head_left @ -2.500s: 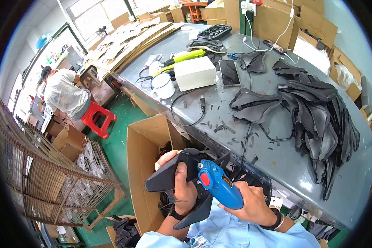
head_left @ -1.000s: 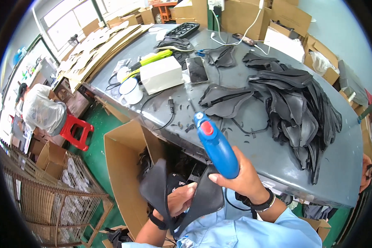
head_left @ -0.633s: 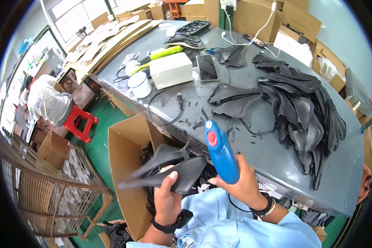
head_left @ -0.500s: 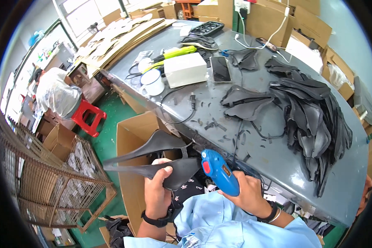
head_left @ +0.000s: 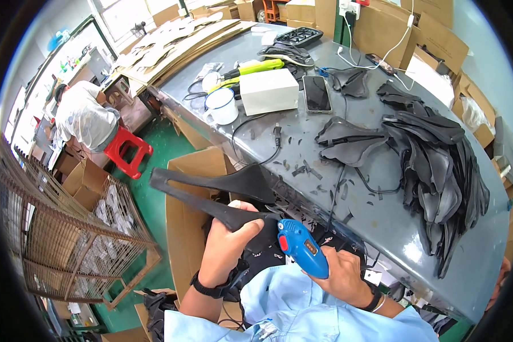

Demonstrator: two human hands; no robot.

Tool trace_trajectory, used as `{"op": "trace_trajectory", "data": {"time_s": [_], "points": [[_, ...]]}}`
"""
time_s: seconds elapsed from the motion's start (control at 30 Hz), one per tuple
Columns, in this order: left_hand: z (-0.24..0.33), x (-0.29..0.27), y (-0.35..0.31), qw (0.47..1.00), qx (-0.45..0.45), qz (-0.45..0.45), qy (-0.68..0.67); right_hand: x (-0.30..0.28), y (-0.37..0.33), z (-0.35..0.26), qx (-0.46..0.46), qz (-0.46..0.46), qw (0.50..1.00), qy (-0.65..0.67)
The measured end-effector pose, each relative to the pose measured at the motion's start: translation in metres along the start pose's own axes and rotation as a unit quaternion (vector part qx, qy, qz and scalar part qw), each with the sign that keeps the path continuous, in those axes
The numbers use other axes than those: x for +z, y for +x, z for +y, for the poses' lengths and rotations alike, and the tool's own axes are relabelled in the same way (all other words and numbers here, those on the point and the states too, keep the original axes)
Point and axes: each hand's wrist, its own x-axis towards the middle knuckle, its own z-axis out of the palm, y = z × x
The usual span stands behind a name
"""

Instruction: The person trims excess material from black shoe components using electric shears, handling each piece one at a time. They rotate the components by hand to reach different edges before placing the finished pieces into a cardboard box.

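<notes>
In my left hand (head_left: 229, 242) is a thin black molded piece (head_left: 208, 208), forked into two long wings that join at a narrow end on the far left. My thumb and fingers pinch its nearer wing. My right hand (head_left: 343, 273) is wrapped round a blue handheld power tool (head_left: 305, 248) with a red button. The tool's head is right at the piece's wide end; whether it touches cannot be made out. Both hands are in front of the table's near edge, over my lap.
On the grey table (head_left: 359, 228) lie a heap of black pieces (head_left: 439, 165), dark scraps, a white box (head_left: 268, 92), a phone (head_left: 317, 94) and an enamel mug (head_left: 221, 106). A cardboard box (head_left: 182, 228) and wire cage (head_left: 80, 245) stand left. A person sits on a red stool (head_left: 128, 153).
The black piece has turned in my left hand, its narrow end rising and its wings tilting. Both hands have shifted slightly, and the tool has dipped a little. The whole view has moved slightly.
</notes>
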Motion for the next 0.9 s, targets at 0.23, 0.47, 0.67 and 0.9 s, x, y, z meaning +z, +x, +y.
{"op": "trace_trajectory", "data": {"time_s": [0.23,0.47,0.67,0.9], "points": [[-0.085,-0.069,0.046,0.981,-0.076,0.148,-0.105,-0.007,0.002,0.011,0.094,0.02,0.995,-0.02],[-0.184,-0.174,0.094,0.924,-0.103,0.246,-0.273,-0.001,0.003,0.016,0.113,-0.019,0.993,-0.003],[-0.23,-0.142,0.095,0.932,-0.249,0.193,-0.178,0.001,0.004,0.019,0.123,-0.022,0.992,-0.002],[-0.076,0.009,0.118,0.997,-0.025,-0.045,-0.056,-0.002,0.011,0.018,0.089,0.044,0.994,0.043]]}}
